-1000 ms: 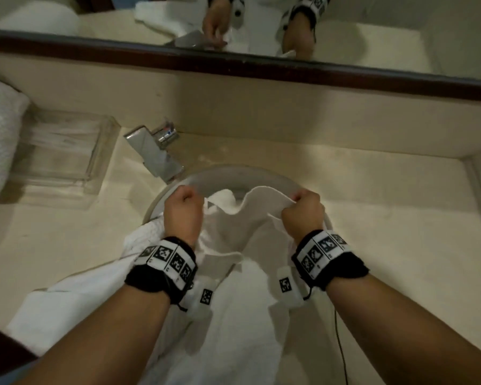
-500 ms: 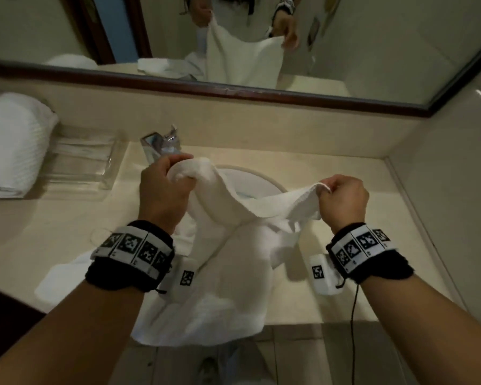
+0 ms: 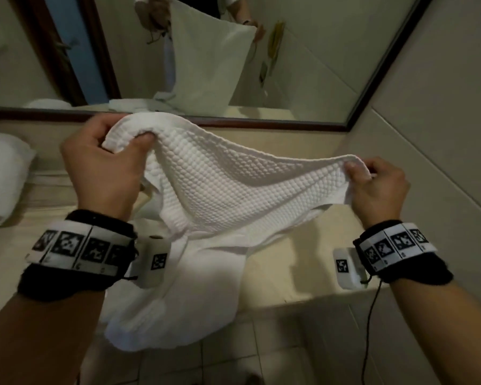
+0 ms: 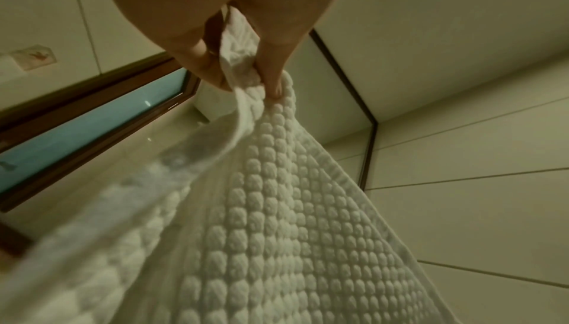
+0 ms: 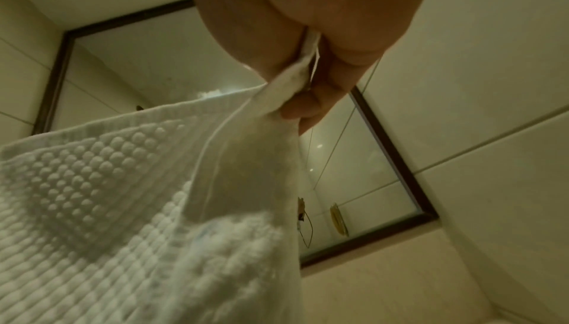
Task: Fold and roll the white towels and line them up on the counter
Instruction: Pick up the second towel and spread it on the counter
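Note:
A white waffle-weave towel (image 3: 222,184) hangs in the air over the counter, stretched between both hands and sagging in the middle. My left hand (image 3: 109,162) grips its bunched top corner (image 4: 243,74) between thumb and curled fingers. My right hand (image 3: 372,184) pinches the opposite corner (image 5: 292,81). The towel's lower part (image 3: 172,315) drapes past the counter's front edge. A rolled white towel (image 3: 3,176) lies on the counter at the far left.
The beige counter (image 3: 297,257) runs under the towel, with a tiled floor (image 3: 261,354) below its front edge. A dark-framed mirror (image 3: 261,126) lines the back wall. A tiled wall (image 3: 442,134) closes the right side. More white cloth lies beside the rolled towel (image 3: 47,187).
Both hands have lifted the towel up out of the sink area and pulled apart, spreading its top edge. The view has tilted up toward the mirror.

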### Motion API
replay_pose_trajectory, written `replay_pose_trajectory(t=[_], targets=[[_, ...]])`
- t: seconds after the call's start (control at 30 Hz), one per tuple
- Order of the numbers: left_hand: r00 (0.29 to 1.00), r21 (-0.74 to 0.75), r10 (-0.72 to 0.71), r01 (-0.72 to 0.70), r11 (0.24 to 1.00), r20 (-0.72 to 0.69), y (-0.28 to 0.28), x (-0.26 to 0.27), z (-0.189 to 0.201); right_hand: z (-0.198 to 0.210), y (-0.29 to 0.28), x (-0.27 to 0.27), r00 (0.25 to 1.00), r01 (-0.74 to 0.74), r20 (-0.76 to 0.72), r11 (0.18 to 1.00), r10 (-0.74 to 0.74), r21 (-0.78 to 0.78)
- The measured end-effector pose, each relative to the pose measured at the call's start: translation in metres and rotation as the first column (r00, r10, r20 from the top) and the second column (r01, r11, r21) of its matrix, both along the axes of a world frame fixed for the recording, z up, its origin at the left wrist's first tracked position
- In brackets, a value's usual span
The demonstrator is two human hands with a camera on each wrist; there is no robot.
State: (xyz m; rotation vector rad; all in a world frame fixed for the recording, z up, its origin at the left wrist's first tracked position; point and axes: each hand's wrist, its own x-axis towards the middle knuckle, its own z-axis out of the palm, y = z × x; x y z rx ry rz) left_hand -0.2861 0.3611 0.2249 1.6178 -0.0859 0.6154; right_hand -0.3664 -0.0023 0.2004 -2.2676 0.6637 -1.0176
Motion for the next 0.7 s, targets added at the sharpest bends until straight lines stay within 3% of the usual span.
replay_pose_trajectory(t=[0.2,0.37,0.7], targets=[[0.998,-0.088,-0.031,0.035,0.996,0.049,-0.021,-0.032,0.032,0.035,-0.035,-0.033,0.997,-0.067,0.032,0.996,0.069,-0.060],[0.997,-0.118,-0.033,0.040,0.992,0.064,-0.061,-0.074,0.047,0.058,-0.059,-0.063,0.970,-0.234,0.062,0.972,0.235,-0.029],[1.000,-0.065,-0.003,0.005,0.998,0.028,-0.117,-0.151,0.038,0.080,-0.113,-0.133,0.870,-0.490,0.027,0.869,0.493,-0.074]])
